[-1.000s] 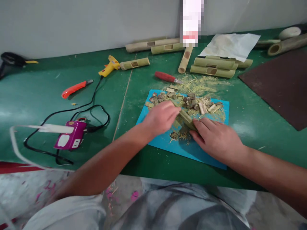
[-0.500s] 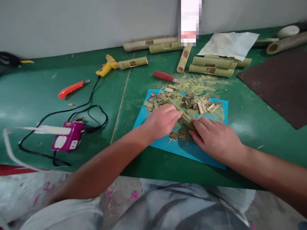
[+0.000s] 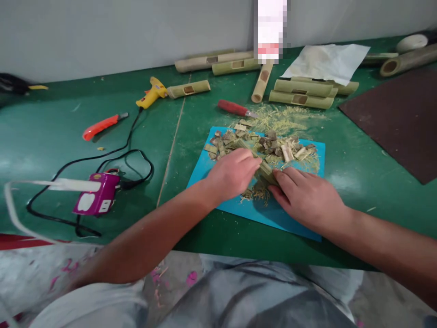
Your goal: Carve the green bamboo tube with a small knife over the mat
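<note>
A green bamboo tube lies slantwise over the blue sheet, between my two hands. My right hand is closed round its near end. With fingers bent and pressed together, my left hand rests on the tube's upper side; what is in those fingers, if anything, is hidden. Behind the tube, small cut bamboo pieces and shavings are heaped on the sheet. A tuft of shavings lies just in front of it.
Beyond the sheet lies a red-handled tool, with notched bamboo tubes behind. To the left are an orange utility knife, a yellow glue gun and a purple power adapter with cords. A dark board lies right.
My left hand has shifted very slightly to the right along the bamboo tube. The right hand keeps its place.
</note>
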Tool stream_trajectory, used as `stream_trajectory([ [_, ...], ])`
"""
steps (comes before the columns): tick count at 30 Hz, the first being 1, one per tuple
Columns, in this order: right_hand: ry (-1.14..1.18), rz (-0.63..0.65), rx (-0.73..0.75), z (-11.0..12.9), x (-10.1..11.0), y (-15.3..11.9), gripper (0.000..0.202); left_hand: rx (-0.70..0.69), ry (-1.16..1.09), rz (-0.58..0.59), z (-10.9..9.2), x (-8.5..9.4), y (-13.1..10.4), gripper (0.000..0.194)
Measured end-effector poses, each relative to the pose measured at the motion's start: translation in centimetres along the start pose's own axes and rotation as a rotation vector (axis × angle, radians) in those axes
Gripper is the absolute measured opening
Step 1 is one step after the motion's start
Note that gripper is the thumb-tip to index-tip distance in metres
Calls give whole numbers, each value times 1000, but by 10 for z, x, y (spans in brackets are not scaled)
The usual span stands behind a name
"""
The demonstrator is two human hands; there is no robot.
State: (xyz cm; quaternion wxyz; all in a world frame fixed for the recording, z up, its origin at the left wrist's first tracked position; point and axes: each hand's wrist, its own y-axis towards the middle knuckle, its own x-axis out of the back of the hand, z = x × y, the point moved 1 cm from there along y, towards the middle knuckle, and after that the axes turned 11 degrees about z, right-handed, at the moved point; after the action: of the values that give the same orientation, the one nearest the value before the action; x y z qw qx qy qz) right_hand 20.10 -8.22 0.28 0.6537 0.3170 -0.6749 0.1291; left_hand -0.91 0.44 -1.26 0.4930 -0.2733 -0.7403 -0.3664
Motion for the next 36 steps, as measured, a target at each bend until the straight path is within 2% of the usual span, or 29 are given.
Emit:
stream_trajectory([
  [4,-4,-11,-5,0,1,-1,27,94,33,-149,6,2,-1,25],
  [8,-6,-8,-1,0,0,-1,27,-12,11,-71,7,1,-3,24],
  [11,-4,-11,-10,1,0,0,27,67,4,-128,7,4,-5,23],
  [15,11,65,-4,1,0,-1,25,42,-19,-57,7,6,-8,21],
  [19,19,51,-8,1,1,-2,25,99,20,-120,13,7,-9,21],
  [22,15,33,-3,1,0,-1,25,51,-7,-73,15,7,-6,21],
  [26,14,40,-11,1,-1,-1,26,63,-19,-114,12,6,-3,22],
  [29,26,41,-4,1,-1,-1,26,32,-38,-75,9,5,-2,21],
  [33,39,52,-8,1,-1,-1,25,93,-66,-124,12,7,-1,18],
  [36,25,55,-6,1,-1,-1,25,75,-92,-80,15,7,0,17],
])
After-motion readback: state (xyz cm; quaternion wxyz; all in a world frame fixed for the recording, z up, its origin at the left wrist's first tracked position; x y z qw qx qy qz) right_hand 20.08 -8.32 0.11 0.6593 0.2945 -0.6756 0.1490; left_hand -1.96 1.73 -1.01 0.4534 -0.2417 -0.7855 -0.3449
